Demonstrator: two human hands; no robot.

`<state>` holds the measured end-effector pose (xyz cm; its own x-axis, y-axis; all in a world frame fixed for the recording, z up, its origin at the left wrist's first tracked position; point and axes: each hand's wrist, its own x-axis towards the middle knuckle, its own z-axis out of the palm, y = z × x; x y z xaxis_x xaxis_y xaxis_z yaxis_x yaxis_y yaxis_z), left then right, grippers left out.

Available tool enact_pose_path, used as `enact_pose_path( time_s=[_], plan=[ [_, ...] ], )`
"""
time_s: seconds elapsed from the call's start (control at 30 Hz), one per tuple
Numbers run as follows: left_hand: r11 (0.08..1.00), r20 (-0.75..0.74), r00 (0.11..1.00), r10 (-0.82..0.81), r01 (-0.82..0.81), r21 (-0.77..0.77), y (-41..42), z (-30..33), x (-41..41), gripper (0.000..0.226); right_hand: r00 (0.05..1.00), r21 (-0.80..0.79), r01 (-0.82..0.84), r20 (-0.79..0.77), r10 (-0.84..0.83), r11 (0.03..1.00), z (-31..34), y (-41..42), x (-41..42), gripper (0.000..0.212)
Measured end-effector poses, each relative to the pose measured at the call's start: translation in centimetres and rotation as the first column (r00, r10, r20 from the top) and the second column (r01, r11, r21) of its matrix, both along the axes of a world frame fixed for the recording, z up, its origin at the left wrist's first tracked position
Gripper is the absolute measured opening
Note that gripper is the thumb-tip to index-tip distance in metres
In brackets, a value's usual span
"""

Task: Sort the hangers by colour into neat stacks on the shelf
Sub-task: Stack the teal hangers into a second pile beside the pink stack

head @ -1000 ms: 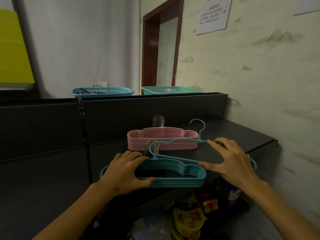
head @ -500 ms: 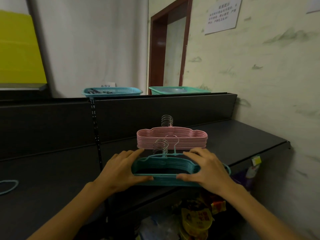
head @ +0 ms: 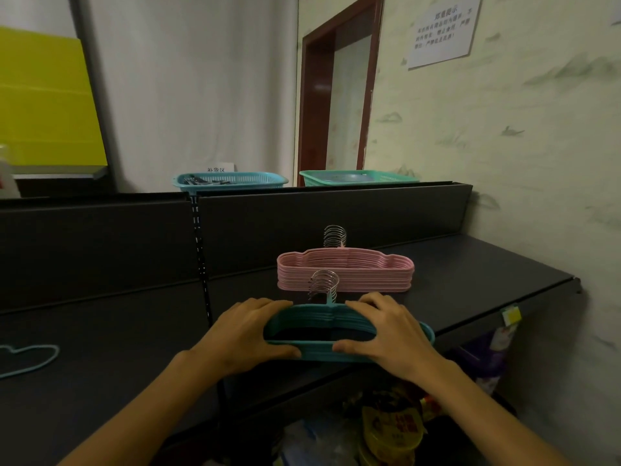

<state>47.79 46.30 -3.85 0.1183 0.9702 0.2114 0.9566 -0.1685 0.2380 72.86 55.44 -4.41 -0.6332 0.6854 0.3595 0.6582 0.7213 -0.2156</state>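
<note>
Both hands are now squaring the teal hanger stack [head: 336, 334] at the shelf [head: 470, 274] edge: left hand [head: 245, 334] and right hand [head: 389, 331] gripping its ends, fingers behind, thumbs in front. Pink hanger stack [head: 346, 274] is lying just behind.

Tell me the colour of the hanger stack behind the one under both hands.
Pink, seen in the head view: the pink plastic hanger stack.

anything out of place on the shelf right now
One teal hanger lies alone at the far left of the shelf, well apart from the teal stack that both hands grip. The pink stack looks tidy.
</note>
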Motion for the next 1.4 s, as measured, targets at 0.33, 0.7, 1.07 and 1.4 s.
enact_pose_path(
  time_s=[0.33, 0.7, 1.07, 1.4],
  plan=[
    [0.984, -0.029, 1.0, 0.008, -0.013, -0.178, 0.8, 1.7, -0.4, 0.082, 0.961, -0.171, 0.105, 0.272, -0.055, 0.98, 2.8, -0.1, 2.0, 0.083],
    [0.956, -0.1, 0.995, 0.014, -0.042, -0.29, 2.6, 2.8, -0.6, 0.072, 0.932, -0.264, 0.153, 0.358, -0.05, 0.952, 4.3, 1.7, 2.9, 0.077],
    [0.941, -0.117, 0.993, 0.025, -0.062, -0.333, 2.8, 3.0, -0.6, 0.074, 0.937, -0.287, 0.132, 0.348, -0.025, 0.949, 4.9, 1.2, 2.6, 0.08],
    [0.94, -0.196, 0.98, 0.037, -0.101, -0.326, 3.2, 3.3, -0.2, 0.071, 0.928, -0.288, 0.113, 0.372, 0.002, 0.951, 4.9, 1.4, 2.4, 0.076]
  ],
)
